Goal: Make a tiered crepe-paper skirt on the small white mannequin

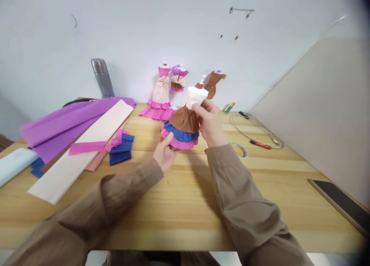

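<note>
I hold a small paper dress point(184, 124) above the wooden table point(179, 204). It has a white top, a brown skirt and blue and pink ruffles below. My left hand point(164, 153) grips the lower ruffled hem from underneath. My right hand point(210, 122) pinches the dress at the waist and white bodice, fingers closed. Both sleeves are brown.
Finished paper dresses stand at the back: a pink one point(160, 97), a purple one point(177, 80), a brown one point(213, 83). Purple crepe paper point(63, 123), a cream sheet point(83, 150) and blue folded paper point(120, 150) lie left. A metal flask point(101, 77), a tape roll point(241, 148), a cable with a red tool point(260, 144) and a phone point(341, 204) lie around.
</note>
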Action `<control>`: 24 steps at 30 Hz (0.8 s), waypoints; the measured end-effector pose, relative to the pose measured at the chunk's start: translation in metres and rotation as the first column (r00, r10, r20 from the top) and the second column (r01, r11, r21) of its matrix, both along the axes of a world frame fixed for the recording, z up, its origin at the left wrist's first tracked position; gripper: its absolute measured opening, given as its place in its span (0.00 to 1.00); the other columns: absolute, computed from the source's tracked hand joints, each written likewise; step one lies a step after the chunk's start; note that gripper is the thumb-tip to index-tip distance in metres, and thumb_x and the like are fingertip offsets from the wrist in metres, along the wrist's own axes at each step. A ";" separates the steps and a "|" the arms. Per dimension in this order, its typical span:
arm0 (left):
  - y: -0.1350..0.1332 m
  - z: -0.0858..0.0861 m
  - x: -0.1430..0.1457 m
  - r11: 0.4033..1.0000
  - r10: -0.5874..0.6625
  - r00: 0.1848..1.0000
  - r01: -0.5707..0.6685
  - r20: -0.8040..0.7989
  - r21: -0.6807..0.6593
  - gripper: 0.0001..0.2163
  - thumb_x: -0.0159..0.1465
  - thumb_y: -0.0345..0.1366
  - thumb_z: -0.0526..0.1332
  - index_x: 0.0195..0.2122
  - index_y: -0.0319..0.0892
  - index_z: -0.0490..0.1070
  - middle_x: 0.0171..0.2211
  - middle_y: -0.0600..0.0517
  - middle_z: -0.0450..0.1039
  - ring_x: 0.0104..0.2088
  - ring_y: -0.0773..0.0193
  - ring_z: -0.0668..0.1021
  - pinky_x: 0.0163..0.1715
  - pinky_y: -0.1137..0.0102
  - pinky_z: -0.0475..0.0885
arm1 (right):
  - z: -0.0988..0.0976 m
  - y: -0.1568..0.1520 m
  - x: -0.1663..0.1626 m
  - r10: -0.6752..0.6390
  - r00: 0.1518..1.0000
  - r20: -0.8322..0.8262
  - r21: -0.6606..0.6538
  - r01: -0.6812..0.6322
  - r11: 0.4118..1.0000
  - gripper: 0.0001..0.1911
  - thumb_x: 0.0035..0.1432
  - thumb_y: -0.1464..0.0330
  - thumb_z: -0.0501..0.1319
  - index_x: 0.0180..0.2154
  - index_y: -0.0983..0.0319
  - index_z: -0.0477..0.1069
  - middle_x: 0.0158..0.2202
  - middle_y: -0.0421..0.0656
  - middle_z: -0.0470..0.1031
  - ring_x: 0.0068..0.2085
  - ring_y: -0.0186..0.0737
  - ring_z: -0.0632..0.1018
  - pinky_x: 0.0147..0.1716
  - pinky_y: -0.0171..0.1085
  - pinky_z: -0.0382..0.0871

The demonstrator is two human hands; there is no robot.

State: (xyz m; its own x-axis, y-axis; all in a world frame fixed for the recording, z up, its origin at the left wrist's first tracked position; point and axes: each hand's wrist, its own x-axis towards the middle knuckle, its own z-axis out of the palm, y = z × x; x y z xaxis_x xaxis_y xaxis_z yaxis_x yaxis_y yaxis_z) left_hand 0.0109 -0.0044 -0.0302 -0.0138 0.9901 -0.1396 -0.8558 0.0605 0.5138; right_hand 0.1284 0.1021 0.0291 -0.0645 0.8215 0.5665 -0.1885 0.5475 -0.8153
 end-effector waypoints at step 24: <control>0.024 -0.016 -0.003 0.989 -0.107 0.990 0.115 -0.090 0.088 0.12 0.61 0.35 0.68 0.46 0.45 0.76 0.48 0.48 0.79 0.48 0.58 0.79 0.46 0.63 0.73 | -0.057 -0.043 0.013 -0.879 0.409 0.246 0.879 0.287 0.380 0.13 0.59 0.76 0.59 0.43 0.57 0.74 0.36 0.46 0.74 0.37 0.45 0.73 0.37 0.44 0.65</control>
State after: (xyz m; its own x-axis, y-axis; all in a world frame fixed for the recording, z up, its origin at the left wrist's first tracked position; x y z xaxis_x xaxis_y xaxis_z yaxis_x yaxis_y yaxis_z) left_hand 0.0082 0.0200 -0.0467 0.0890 0.9948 -0.0500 -0.7997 0.1013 0.5918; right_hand 0.1413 0.0589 -0.0277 -0.2818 0.2050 0.9373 0.7861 0.6095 0.1031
